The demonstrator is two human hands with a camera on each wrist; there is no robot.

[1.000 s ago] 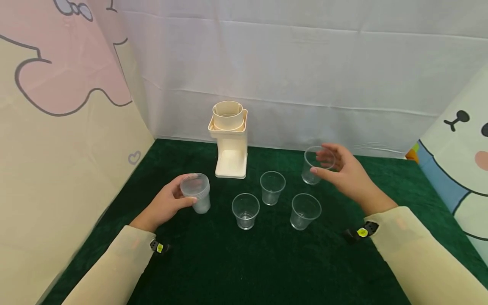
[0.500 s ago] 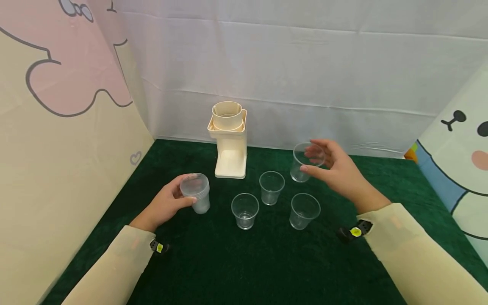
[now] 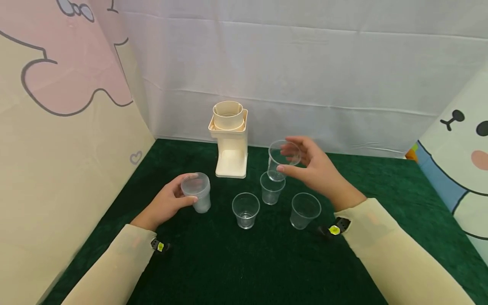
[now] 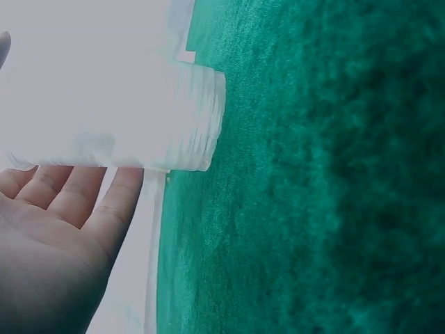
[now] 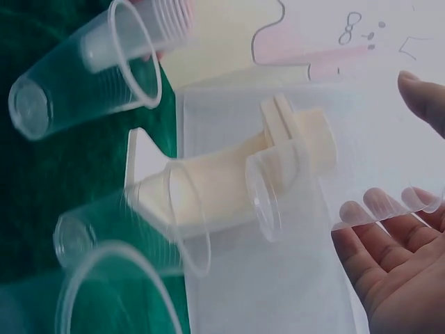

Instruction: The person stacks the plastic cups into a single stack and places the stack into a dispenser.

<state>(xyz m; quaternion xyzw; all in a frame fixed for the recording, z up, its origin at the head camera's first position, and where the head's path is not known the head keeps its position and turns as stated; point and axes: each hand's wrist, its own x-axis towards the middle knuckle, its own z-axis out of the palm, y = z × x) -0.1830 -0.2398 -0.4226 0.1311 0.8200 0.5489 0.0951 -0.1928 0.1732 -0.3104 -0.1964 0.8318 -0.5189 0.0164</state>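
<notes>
White cloth (image 3: 267, 63) hangs behind a table covered in dark green plush (image 3: 244, 271), where we see a cream plastic stand with a round open ring on top (image 3: 231, 159) near the back. We judge the work to be partway along: three clear, tapered plastic cups already stand singly, namely a front-left cup (image 3: 245, 210), a rear cup (image 3: 271, 195) and a front-right cup (image 3: 305, 212), while a fourth is in hand and the rest are nested together.

That fourth, a clear tapered plastic cup held in the air (image 3: 274, 159), sits in the curled fingers and thumb of the right hand (image 3: 316, 169), right of the stand; from the head it overlaps the rear cup. Its mouth points up and its base down, the long axis near vertical with a slight lean. The left hand (image 3: 167, 203) grips a frosted-looking stack of nested clear cups (image 3: 201, 195), rims up and axis roughly upright; we cannot tell whether the stack's base touches the plush.
</notes>
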